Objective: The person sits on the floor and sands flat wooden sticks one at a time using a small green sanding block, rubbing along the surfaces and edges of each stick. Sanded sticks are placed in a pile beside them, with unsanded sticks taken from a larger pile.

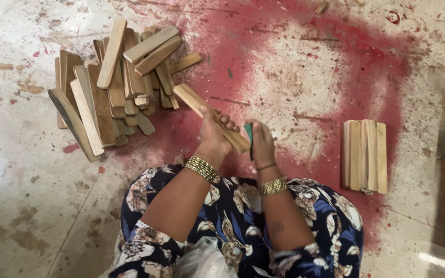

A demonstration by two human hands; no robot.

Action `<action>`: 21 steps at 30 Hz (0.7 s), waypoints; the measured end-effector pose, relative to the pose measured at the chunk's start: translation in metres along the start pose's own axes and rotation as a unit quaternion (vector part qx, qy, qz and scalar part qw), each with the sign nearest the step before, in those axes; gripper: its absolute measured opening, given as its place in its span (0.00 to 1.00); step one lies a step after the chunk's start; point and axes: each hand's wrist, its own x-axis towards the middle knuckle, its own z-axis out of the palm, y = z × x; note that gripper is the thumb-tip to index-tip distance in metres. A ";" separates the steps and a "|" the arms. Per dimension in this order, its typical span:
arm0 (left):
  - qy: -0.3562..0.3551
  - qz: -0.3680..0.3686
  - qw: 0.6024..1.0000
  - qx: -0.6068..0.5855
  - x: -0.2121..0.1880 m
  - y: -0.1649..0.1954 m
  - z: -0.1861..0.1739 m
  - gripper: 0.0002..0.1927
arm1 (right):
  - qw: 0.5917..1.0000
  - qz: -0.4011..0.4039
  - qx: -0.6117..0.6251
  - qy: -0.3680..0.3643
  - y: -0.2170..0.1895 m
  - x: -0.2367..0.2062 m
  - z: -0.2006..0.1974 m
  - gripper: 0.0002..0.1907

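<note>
Loose stick pile — stacked slats.

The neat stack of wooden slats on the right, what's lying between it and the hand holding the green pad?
Nothing lies there: in the head view, only bare red-stained floor separates the neat stack from the right hand gripping the green pad.

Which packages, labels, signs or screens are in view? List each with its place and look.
None in view: only a person's hands, left hand gripping a plain wooden strip and right hand pressing a green pad to its end, with unmarked wooden strips heaped at left and stacked at right.
</note>
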 end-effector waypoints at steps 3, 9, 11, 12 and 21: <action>-0.071 -0.005 0.997 0.003 -0.009 -0.005 -0.002 0.25 | 0.998 -0.053 -0.021 0.035 0.001 0.005 -0.011 0.27; -0.006 0.034 0.999 -0.019 0.003 0.006 -0.009 0.25 | 0.995 -0.095 0.027 0.023 0.002 -0.010 0.004 0.23; -0.009 0.040 0.999 -0.014 0.003 0.006 -0.012 0.25 | 0.947 -0.303 -0.099 0.026 0.000 -0.016 0.008 0.21; -0.008 0.044 0.999 -0.013 0.000 0.005 -0.013 0.25 | 0.954 -0.279 -0.105 0.026 -0.002 -0.017 0.008 0.20; 0.038 0.002 0.998 -0.047 -0.025 -0.017 -0.033 0.21 | 0.993 -0.113 0.040 0.000 -0.033 -0.025 -0.044 0.23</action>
